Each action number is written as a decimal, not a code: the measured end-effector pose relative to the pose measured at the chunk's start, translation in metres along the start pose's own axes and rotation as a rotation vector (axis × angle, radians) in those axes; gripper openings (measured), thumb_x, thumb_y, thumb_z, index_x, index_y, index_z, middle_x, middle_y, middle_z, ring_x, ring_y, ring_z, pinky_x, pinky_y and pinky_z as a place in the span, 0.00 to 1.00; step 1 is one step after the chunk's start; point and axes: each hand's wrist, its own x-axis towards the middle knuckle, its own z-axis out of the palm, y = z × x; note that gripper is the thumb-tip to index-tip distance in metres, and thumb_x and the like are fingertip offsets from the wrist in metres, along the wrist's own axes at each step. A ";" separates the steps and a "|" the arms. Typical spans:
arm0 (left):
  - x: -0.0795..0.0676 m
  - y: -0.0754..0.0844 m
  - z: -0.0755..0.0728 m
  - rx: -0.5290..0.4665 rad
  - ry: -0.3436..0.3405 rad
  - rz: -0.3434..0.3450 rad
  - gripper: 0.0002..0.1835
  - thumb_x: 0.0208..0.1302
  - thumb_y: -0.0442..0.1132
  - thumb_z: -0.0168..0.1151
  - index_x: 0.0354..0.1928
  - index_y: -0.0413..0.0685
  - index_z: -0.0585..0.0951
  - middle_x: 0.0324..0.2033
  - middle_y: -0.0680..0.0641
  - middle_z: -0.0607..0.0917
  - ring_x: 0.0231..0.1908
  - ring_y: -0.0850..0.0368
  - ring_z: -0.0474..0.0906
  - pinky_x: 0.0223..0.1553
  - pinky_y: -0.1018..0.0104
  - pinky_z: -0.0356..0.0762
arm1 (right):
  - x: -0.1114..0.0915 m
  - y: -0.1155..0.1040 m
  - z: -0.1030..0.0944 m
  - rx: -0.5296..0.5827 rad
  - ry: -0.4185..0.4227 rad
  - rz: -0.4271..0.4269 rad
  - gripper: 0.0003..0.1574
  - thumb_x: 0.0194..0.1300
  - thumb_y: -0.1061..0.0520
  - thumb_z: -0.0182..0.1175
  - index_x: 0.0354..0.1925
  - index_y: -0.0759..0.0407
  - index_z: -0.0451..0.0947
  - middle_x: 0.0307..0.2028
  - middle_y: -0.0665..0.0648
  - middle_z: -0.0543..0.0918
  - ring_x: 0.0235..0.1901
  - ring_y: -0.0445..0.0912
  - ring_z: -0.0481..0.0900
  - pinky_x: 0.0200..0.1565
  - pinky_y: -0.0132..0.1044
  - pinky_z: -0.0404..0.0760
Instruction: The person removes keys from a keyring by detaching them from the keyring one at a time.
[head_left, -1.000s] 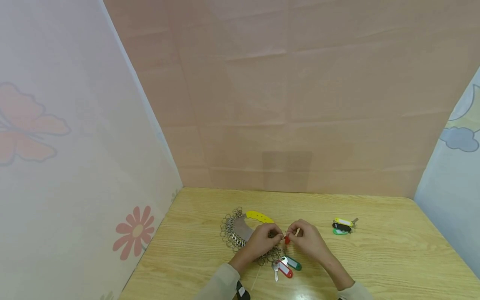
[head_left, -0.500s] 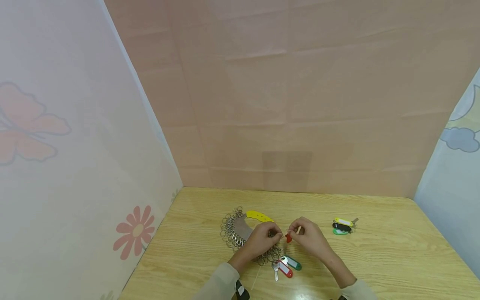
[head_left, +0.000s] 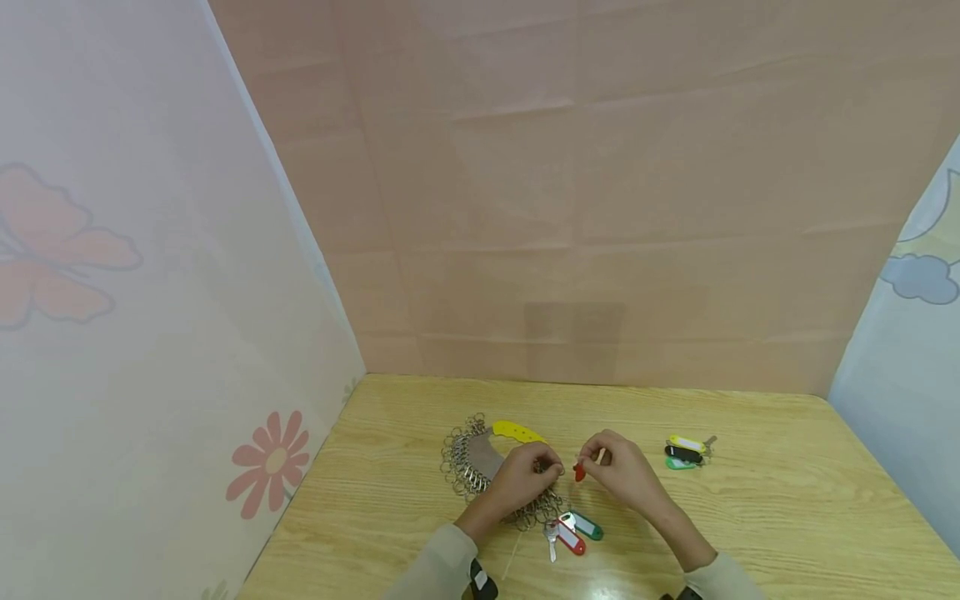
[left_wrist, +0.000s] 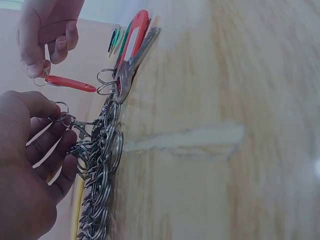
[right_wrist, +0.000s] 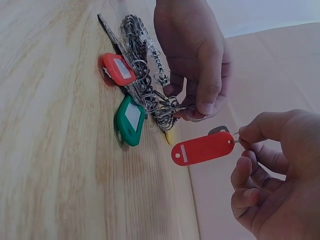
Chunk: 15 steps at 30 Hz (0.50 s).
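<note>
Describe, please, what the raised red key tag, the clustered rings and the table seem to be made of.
Raised red key tag: probably smooth plastic; even colour, rounded corners.
Clustered rings: metal by the look, shiny and silvery, with bright highlights on thin loops.
Table: wood or a wood-grain print, I cannot tell which; slightly glossy, with visible grain and a glare spot.

Wood-grain tbl (head_left: pixel 810 500); creased tan bkdrop (head_left: pixel 600 183) behind; L wall (head_left: pixel 165 400) w/ red flwr (head_left: pixel 275 461); R wall (head_left: pixel 900 367), blue cloud (head_left: pixel 918 278).
</note>
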 end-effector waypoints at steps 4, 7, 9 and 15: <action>0.000 0.001 -0.001 -0.007 0.002 -0.005 0.04 0.71 0.45 0.61 0.39 0.58 0.83 0.35 0.61 0.83 0.35 0.69 0.77 0.39 0.74 0.76 | 0.000 0.001 -0.002 -0.005 0.001 -0.011 0.04 0.63 0.58 0.66 0.33 0.49 0.80 0.34 0.49 0.78 0.24 0.41 0.72 0.24 0.32 0.73; -0.001 0.002 -0.001 -0.002 0.005 -0.010 0.04 0.71 0.44 0.61 0.39 0.59 0.83 0.35 0.61 0.83 0.35 0.69 0.77 0.39 0.74 0.76 | 0.000 0.001 -0.004 -0.006 0.005 -0.023 0.03 0.64 0.57 0.66 0.34 0.49 0.80 0.35 0.49 0.78 0.23 0.40 0.72 0.24 0.32 0.73; -0.001 0.002 -0.001 0.001 0.005 -0.015 0.04 0.71 0.44 0.60 0.39 0.59 0.83 0.35 0.61 0.83 0.36 0.69 0.77 0.39 0.74 0.76 | 0.000 0.002 -0.005 -0.006 0.007 -0.031 0.03 0.64 0.56 0.67 0.34 0.50 0.80 0.35 0.49 0.79 0.23 0.40 0.71 0.24 0.32 0.73; -0.001 0.002 -0.001 -0.001 0.005 -0.012 0.04 0.71 0.45 0.60 0.39 0.59 0.83 0.35 0.60 0.83 0.36 0.69 0.78 0.39 0.74 0.76 | 0.001 0.004 -0.009 -0.026 0.022 -0.041 0.03 0.64 0.55 0.67 0.34 0.50 0.80 0.35 0.49 0.79 0.24 0.39 0.71 0.25 0.32 0.73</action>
